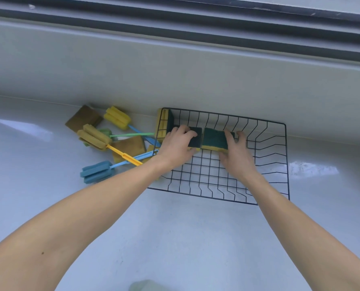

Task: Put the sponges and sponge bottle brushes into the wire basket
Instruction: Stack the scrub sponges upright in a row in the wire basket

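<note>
A: Where are the hands?

B: Both are inside the black wire basket [267, 143], which sits on the pale counter [174, 238] against the back wall. The left hand [178, 147] grips a green-and-yellow sponge [194, 138], its fingers [185, 131] curled over the green top. The right hand [236, 156] holds a second green-and-yellow sponge [213, 139] just beside the first, with fingers curled over its right end and thumb low at the front.

A: Anything else in the basket?

B: A third sponge [164, 122] stands on edge in the far left corner, yellow side against the wire.

A: And outside?

B: To the left on the counter lies a loose heap: a yellow bottle brush with a blue handle [117, 117], a darker yellow brush with a yellow handle [95, 137], a blue brush [97, 172] nearest the left forearm, and a green-handled brush [130, 135] mostly hidden beneath them. Two brownish sponges are there too, one at the back [83, 117], one under the crossed handles [129, 147].
</note>
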